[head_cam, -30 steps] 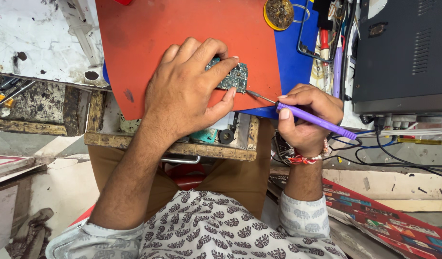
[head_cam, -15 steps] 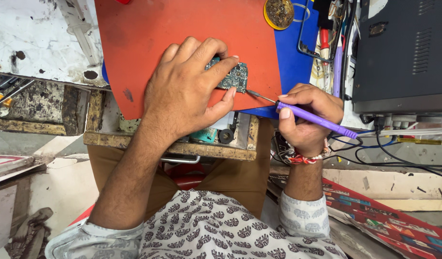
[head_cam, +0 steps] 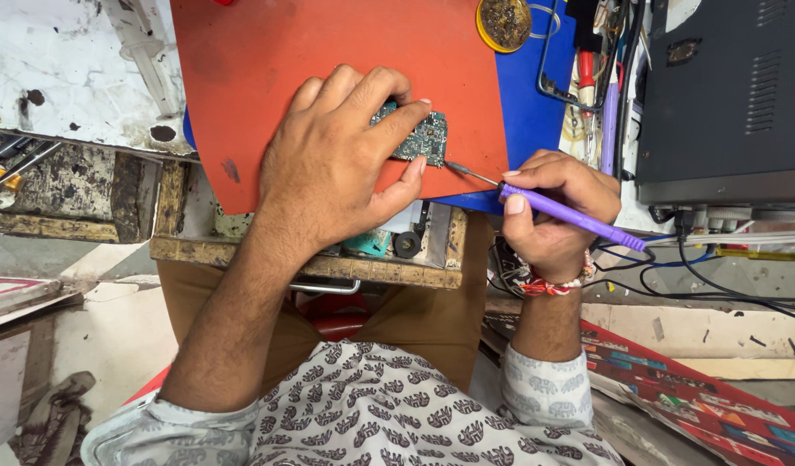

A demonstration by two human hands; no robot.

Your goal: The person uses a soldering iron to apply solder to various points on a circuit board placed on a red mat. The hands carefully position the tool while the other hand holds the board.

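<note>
My left hand (head_cam: 341, 160) lies over a small green circuit board (head_cam: 425, 138) and pins it to the red mat (head_cam: 328, 60); most of the board is hidden under my fingers. My right hand (head_cam: 557, 211) grips a purple soldering iron (head_cam: 578, 220) like a pen. Its thin metal tip (head_cam: 466, 173) touches the board's right edge, just beside my left thumb. A red thread band circles my right wrist.
A blue mat (head_cam: 531, 103) shows under the red one. A round tin of dark flux (head_cam: 503, 22) sits at the top. A black metal box (head_cam: 725, 95) stands at the right with cables below it. An open wooden drawer (head_cam: 389, 259) holds small parts.
</note>
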